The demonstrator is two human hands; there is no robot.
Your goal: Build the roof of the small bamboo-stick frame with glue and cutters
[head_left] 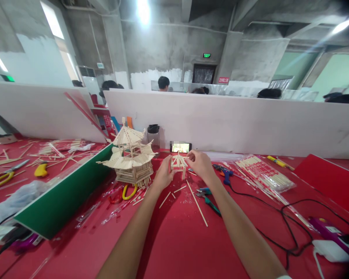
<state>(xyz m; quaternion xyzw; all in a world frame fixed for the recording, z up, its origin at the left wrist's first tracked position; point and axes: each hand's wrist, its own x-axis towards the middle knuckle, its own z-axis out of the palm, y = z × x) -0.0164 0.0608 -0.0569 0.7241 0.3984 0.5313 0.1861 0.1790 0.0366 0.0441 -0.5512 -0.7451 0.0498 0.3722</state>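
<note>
A small pavilion-like frame of pale wooden sticks (178, 161) is between my hands above the red table. My left hand (163, 173) grips its left side, thumb and fingers around the edge. At the upper right of the frame, the fingers of my right hand (198, 162) are pinched together; what they hold, if anything, is too small to make out. To the left stands a larger tiered pagoda model (130, 155) of the same sticks. Loose sticks and one long stick (197, 203) lie below my hands. Green-handled pliers (211, 201) rest beside my right forearm.
A blue glue gun (227, 176) trails a black cord across the right side. Bagged sticks (264, 172) lie behind it. A phone (180, 147) leans at the white partition (235, 124), near a dark-lidded bottle (153, 135). A green board (66, 190) stands left; yellow-handled scissors (130, 192) lie near the pagoda.
</note>
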